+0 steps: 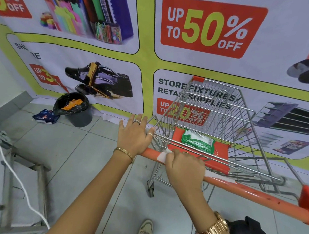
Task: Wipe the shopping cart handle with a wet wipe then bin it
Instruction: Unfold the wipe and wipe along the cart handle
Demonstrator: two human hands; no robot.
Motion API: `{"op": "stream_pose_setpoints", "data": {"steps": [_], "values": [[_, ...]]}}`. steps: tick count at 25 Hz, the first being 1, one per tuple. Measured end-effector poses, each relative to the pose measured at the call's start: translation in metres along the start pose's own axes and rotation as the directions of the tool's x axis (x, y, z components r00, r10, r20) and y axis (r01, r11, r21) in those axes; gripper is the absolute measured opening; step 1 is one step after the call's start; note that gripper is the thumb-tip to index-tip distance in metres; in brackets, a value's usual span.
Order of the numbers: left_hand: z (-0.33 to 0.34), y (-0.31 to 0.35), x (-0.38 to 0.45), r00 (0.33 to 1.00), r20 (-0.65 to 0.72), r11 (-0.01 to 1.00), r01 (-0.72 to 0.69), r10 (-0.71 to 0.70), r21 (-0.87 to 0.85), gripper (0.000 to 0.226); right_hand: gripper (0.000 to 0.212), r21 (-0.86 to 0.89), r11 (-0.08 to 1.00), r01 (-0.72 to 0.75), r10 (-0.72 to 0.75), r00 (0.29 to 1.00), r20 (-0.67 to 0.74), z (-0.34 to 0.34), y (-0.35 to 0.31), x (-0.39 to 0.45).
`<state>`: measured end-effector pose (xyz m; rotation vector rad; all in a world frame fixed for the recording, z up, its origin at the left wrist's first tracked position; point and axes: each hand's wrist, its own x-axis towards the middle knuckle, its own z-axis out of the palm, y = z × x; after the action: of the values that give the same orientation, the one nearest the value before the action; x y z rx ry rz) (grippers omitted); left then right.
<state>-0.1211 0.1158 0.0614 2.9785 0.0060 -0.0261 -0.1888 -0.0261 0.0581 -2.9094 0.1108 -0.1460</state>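
A metal shopping cart (218, 104) stands against a banner wall, its orange handle (254, 194) running from centre to lower right. My right hand (184, 165) grips the handle with a white wet wipe (162, 156) wrapped round the bar; part of the wipe shows on both sides of the hand. My left hand (135, 135) rests flat on the handle's left end and the cart's corner, fingers spread, holding nothing. A green pack of wipes (197, 141) lies on the cart's orange child seat. A grey bin (74, 109) with a black liner stands on the floor at the left.
A blue wrapper (46, 117) lies on the tiles beside the bin. A metal frame (21, 174) with a white rope (16, 181) stands at the left edge. My shoe (145, 228) shows at the bottom. Grey floor tiles lie between me and the bin.
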Motion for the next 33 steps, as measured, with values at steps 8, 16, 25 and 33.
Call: {"op": "stream_pose_setpoints", "data": {"steps": [8, 16, 25, 33], "values": [[0.005, 0.004, -0.006, 0.998, -0.064, 1.000, 0.006, -0.007, -0.014, 0.083, 0.052, -0.074, 0.970, -0.232, 0.228, 0.972, -0.052, -0.007, 0.056, -0.021], [0.006, -0.002, -0.003, 0.992, -0.122, 1.000, -0.013, 0.011, -0.016, 0.088, 0.038, -0.048, 0.999, -0.012, 0.009, 0.999, -0.048, 0.006, 0.012, -0.010], [0.008, 0.004, -0.006, 0.984, -0.175, 0.999, -0.029, 0.026, -0.015, 0.085, 0.038, -0.059, 0.985, -0.165, 0.149, 0.966, -0.211, 0.002, 0.040, -0.019], [0.008, -0.004, -0.003, 0.978, -0.200, 0.998, -0.066, 0.064, -0.003, 0.082, 0.035, -0.083, 0.993, -0.090, 0.073, 0.980, -0.187, -0.003, 0.073, -0.030]]}}
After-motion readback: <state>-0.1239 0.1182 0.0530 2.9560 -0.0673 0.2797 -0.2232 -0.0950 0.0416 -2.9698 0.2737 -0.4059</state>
